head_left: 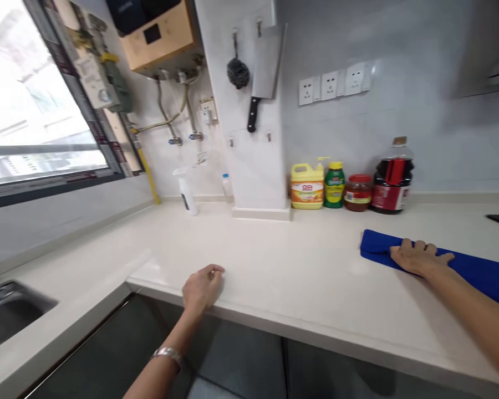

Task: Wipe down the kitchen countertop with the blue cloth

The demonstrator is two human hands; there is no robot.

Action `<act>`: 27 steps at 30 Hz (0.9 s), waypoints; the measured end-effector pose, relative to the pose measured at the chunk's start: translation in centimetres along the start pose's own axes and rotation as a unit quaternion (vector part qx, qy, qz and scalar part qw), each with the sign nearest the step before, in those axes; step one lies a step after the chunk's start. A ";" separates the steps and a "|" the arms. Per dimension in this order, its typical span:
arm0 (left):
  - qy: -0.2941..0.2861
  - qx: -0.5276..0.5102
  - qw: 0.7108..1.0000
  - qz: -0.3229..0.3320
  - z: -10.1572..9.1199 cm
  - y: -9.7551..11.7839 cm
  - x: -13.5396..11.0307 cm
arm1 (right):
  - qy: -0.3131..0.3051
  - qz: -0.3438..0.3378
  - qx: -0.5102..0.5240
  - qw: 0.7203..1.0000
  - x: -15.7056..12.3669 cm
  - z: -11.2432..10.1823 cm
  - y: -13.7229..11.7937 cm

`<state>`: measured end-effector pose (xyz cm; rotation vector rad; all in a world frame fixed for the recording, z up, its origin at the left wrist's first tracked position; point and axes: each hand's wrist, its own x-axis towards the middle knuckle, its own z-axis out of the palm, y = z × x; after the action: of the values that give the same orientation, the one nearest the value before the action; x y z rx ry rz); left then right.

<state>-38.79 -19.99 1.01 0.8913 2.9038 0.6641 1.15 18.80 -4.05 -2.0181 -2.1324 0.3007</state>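
Observation:
A blue cloth (476, 270) lies folded lengthwise on the right side of the white countertop (299, 266). My right hand (418, 257) presses down on it from above, its fingers curled over the fabric and its thumb out to the side. Over the counter's front edge, my left hand (203, 287) rests with loosely curled fingers. Nothing shows in that hand, though its palm side is hidden. A metal watch band (168, 354) circles the left wrist.
Along the back wall stand a yellow detergent jug (306, 187), a green bottle (334, 185), a red-lidded jar (358, 193) and a large dark bottle (393, 180). A white spray bottle (186, 193) is further left. A cleaver (266, 66) hangs above. The sink (14, 313) is at the left.

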 end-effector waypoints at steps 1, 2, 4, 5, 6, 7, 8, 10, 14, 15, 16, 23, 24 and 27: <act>0.003 -0.008 1.000 -0.004 0.1 0.0 -0.1 | 0.000 -0.021 -0.002 1.000 -0.4 0.6 -1.8; 0.007 -0.018 1.000 -0.004 0.2 -0.1 -0.2 | 0.002 -0.044 -0.005 0.999 -0.8 1.2 -3.5; 0.019 -0.040 0.999 0.006 0.4 -0.4 -0.3 | 0.006 -0.094 -0.008 0.996 -1.9 2.4 -6.9; 0.026 -0.048 0.998 0.012 0.5 -0.5 -0.4 | 0.005 -0.125 -0.010 0.992 -2.6 3.0 -8.5; 0.032 -0.053 0.998 0.017 0.7 -0.6 -0.4 | 0.003 -0.162 -0.014 0.987 -3.3 3.6 -9.9; 0.037 -0.056 0.998 0.018 0.8 -0.8 -0.4 | 0.003 -0.200 -0.018 0.980 -4.0 4.3 -11.2; 0.041 -0.056 0.997 0.017 0.9 -0.9 -0.4 | 0.008 -0.238 -0.022 0.971 -4.7 5.0 -12.3; 0.047 -0.056 0.997 0.014 1.1 -1.1 -0.3 | 0.022 -0.307 -0.038 0.951 -6.0 6.4 -13.8; 0.057 -0.058 0.997 0.015 1.2 -1.3 -0.3 | 0.045 -0.421 -0.066 0.904 -7.4 8.9 -14.2; 0.058 -0.057 0.997 0.016 1.2 -1.3 -0.3 | 0.052 -0.445 -0.065 0.892 -7.7 9.4 -13.9; 0.059 -0.057 0.996 0.017 1.2 -1.3 -0.3 | 0.061 -0.465 -0.060 0.881 -8.0 9.8 -13.7; 0.062 -0.050 0.997 0.015 1.0 -1.1 -0.5 | 0.051 -0.552 0.007 0.832 -12.5 9.5 -13.4; 0.061 -0.048 0.997 0.014 1.0 -1.0 -0.6 | 0.037 -0.566 0.013 0.824 -13.2 9.1 -13.6; 0.059 -0.043 0.997 0.010 0.9 -0.9 -0.7 | -0.018 -0.586 0.034 0.809 -14.9 8.0 -13.9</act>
<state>-38.52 -20.73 -0.22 0.9008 2.9442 0.8654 -13.60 3.08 -7.88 -0.3567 -2.8189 0.1830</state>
